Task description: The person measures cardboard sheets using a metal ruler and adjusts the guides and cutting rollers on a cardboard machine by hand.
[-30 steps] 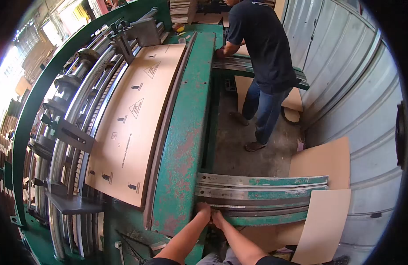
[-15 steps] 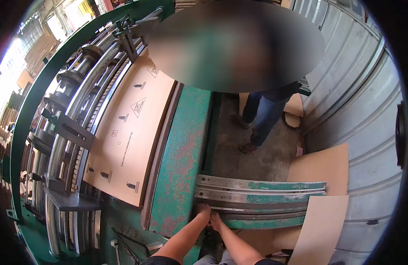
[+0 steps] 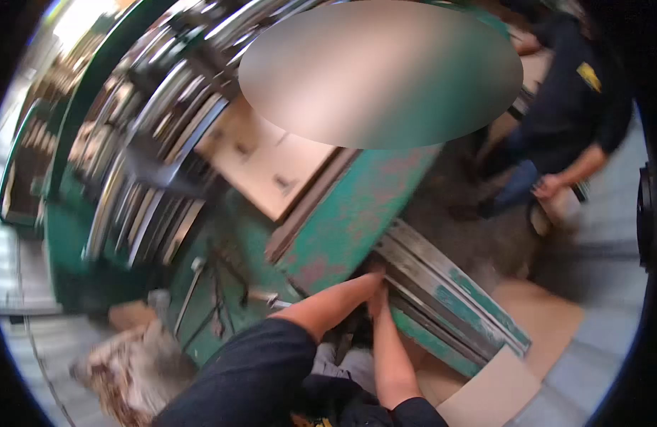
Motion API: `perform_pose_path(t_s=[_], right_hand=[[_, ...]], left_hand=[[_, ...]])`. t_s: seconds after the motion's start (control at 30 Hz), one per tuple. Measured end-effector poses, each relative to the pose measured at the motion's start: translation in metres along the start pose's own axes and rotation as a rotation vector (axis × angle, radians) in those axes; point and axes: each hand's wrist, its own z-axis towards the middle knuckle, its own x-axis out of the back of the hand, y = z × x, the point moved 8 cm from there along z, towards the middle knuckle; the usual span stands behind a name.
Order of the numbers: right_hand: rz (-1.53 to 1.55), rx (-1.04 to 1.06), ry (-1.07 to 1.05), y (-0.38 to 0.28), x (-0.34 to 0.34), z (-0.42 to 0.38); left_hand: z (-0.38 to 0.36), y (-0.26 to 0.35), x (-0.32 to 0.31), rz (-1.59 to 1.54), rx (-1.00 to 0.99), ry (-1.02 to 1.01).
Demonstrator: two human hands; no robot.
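Note:
My left hand (image 3: pixel 375 278) is at the near end of the green and bare-metal slotted rails (image 3: pixel 442 292), where they meet the machine's green table bar (image 3: pixel 357 220). Close beside it, slightly lower, is my right hand (image 3: pixel 377 303). Both hands are at the rails' near edge. Blur and the angle hide their fingers, so whether they hold anything does not show. A printed cardboard sheet (image 3: pixel 264 160) lies on the machine, left of the bar.
At the right stands a person in a dark shirt (image 3: pixel 567 107). Cardboard pieces (image 3: pixel 492 391) lean beside the rails. Long-handled metal tools (image 3: pixel 190 295) lie on the green surface at left, near a crumpled bundle (image 3: pixel 136 366). Machine rollers (image 3: pixel 150 107) run along the upper left.
My view has swung left and tilted, blurring the scene. Both hands stay together at the rails' near end. The other person now appears farther right in view.

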Motion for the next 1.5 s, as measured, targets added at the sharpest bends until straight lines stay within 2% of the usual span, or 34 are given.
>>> perform_pose_path(t_s=[0.07, 0.13, 0.17, 0.23, 0.3, 0.37, 0.43, 0.57, 0.67, 0.83, 0.97, 1.03, 1.07, 1.13, 1.17, 1.27, 1.33, 1.37, 1.43, 1.5], right_hand=[[-0.130, 0.000, -0.116, 0.002, -0.012, 0.008], [-0.297, 0.212, -0.063, -0.028, -0.029, -0.005], [-0.300, 0.205, -0.078, -0.029, -0.036, -0.003], [-0.888, 0.593, -0.147, -0.047, -0.044, -0.008], [-1.176, 0.804, -0.137, -0.044, -0.044, -0.013], [-0.963, 0.558, 0.004, -0.027, -0.020, 0.005], [-0.841, 0.466, 0.088, -0.026, 0.003, 0.014], [-0.879, 0.250, -0.123, -0.009, 0.005, 0.025], [-0.335, 0.057, 0.032, -0.028, -0.033, -0.005], [-0.311, 0.135, 0.015, -0.035, -0.053, -0.014], [-0.214, 0.126, 0.138, -0.047, -0.049, -0.019], [-0.184, -0.247, 0.029, -0.029, -0.049, -0.020], [-0.179, -0.222, 0.028, -0.034, -0.045, -0.021], [-0.458, -0.183, -0.060, -0.035, -0.037, -0.029], [-0.462, -0.167, -0.061, -0.042, -0.030, -0.038], [-0.571, -0.214, -0.086, -0.074, -0.015, -0.089], [-0.576, -0.304, -0.008, -0.088, 0.014, -0.126], [-0.615, -0.338, 0.023, -0.094, 0.038, -0.139], [-0.731, -0.366, 0.145, -0.103, 0.100, -0.160], [-0.816, -0.356, 0.244, -0.119, 0.152, -0.175]], left_hand=[[-0.008, -0.001, -0.019, 0.053, 0.026, -0.031], [-0.012, -0.002, -0.027, 0.049, 0.037, -0.044], [-0.014, -0.003, -0.030, 0.045, 0.045, -0.047], [-0.015, -0.001, -0.031, 0.052, 0.048, -0.053], [-0.015, -0.002, -0.034, 0.067, 0.048, -0.064], [-0.014, -0.005, -0.034, 0.091, 0.042, -0.074], [-0.013, -0.009, -0.032, 0.113, 0.041, -0.088], [-0.016, -0.017, -0.037, 0.129, 0.055, -0.106], [-0.018, -0.022, -0.041, 0.123, 0.065, -0.101], [-0.020, -0.025, -0.048, 0.102, 0.087, -0.083], [-0.026, -0.032, -0.049, 0.072, 0.095, -0.063], [-0.030, -0.034, -0.048, 0.051, 0.095, -0.053], [-0.035, -0.035, -0.047, 0.022, 0.089, -0.041], [-0.050, -0.035, -0.042, -0.041, 0.082, -0.014], [-0.060, -0.034, -0.039, -0.087, 0.073, 0.012], [-0.117, -0.012, -0.014, -0.202, 0.036, 0.113], [-0.170, 0.005, -0.001, -0.188, 0.046, 0.166], [-0.182, 0.002, -0.012, -0.193, 0.043, 0.175], [-0.197, -0.011, -0.072, -0.181, 0.048, -0.089], [-0.201, -0.033, -0.129, -0.179, -0.008, -0.110]])
